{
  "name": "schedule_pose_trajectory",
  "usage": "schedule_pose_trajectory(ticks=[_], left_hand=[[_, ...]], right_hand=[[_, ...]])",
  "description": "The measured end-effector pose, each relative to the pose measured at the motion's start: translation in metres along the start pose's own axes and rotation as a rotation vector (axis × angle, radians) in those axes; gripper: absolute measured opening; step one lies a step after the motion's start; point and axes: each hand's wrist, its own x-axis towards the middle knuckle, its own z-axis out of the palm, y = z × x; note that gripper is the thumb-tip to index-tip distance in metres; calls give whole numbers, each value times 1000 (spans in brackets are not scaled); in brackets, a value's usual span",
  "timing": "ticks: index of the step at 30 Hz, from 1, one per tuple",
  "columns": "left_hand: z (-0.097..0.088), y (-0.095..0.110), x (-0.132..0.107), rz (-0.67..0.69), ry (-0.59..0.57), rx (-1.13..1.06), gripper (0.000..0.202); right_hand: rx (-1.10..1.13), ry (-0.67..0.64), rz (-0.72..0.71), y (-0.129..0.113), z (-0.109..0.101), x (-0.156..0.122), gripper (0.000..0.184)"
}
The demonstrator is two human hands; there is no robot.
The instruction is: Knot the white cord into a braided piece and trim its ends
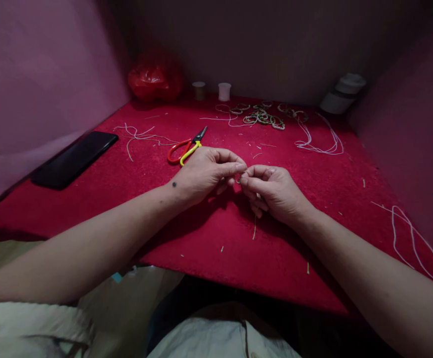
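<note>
Over the middle of the red cloth, my left hand (216,171) and my right hand (270,188) meet fingertip to fingertip, both pinched closed. Between them is a thin cord, mostly hidden by the fingers. A pale tail of this cord (254,228) hangs below my right hand. Just beyond my left hand lie scissors (186,149) with one red and one yellow handle, their dark blades pointing away. Farther back is a pile of braided cord bracelets (263,117) in green and white.
A black phone (76,159) lies at the left. Loose white cords (318,141) are at the back right, another white cord (412,233) at the right edge. Behind stand a red plastic bag (154,79), two thread spools (224,92) and a tilted white bottle (343,93). Thread scraps dot the cloth (205,238).
</note>
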Motion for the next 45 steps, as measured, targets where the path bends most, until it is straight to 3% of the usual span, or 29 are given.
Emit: schedule_pose_trajectory(ticks=[7, 12, 15, 20, 26, 35, 45], left_hand=[[-2, 1, 1, -51, 46, 20, 8], [2, 3, 0, -14, 66, 115, 13], [5, 2, -1, 66, 125, 262, 16], [5, -6, 1, 311, 200, 551, 18], [5, -9, 1, 368, 199, 673, 18], [7, -8, -3, 368, 209, 693, 17], [13, -1, -7, 90, 70, 233, 15]], right_hand=[[108, -16, 8, 0, -3, 1, 14], [159, -10, 18, -1, -4, 3, 15], [178, -10, 29, -2, -4, 3, 15], [189, -7, 47, -2, -4, 3, 15], [184, -13, 44, -1, -5, 4, 16], [167, 41, 17, 1, -3, 5, 17], [151, 96, 27, 1, -3, 5, 14]])
